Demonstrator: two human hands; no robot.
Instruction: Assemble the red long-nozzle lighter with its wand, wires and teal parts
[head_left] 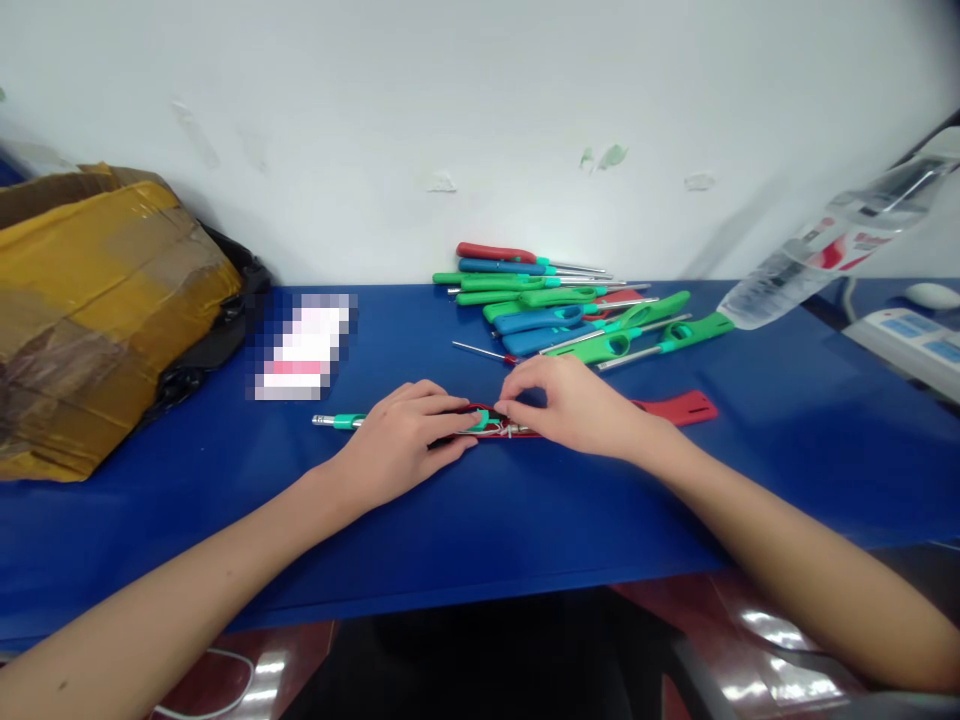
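Note:
A long-nosed gas lighter with an open red casing [491, 436] lies across the blue table. Inside it a teal trigger [475, 420] and thin white wires show. Its metal nozzle tip [322, 420] sticks out on the left. My left hand [405, 435] is closed over the lighter, fingers pressing on the casing and trigger. At the other end of the open part, my right hand [562, 400] makes a pinch against the insides; what is between its fingertips is too small to make out. A red casing end [686, 408] emerges beyond the right wrist.
Several green, blue and red lighters [555, 295] are piled by the wall. A thin metal shaft with a dark red end [484, 351] lies before them. At right stands a water bottle [832, 240]; at left, a taped carton [105, 320] and a blurred-out flat item [304, 345].

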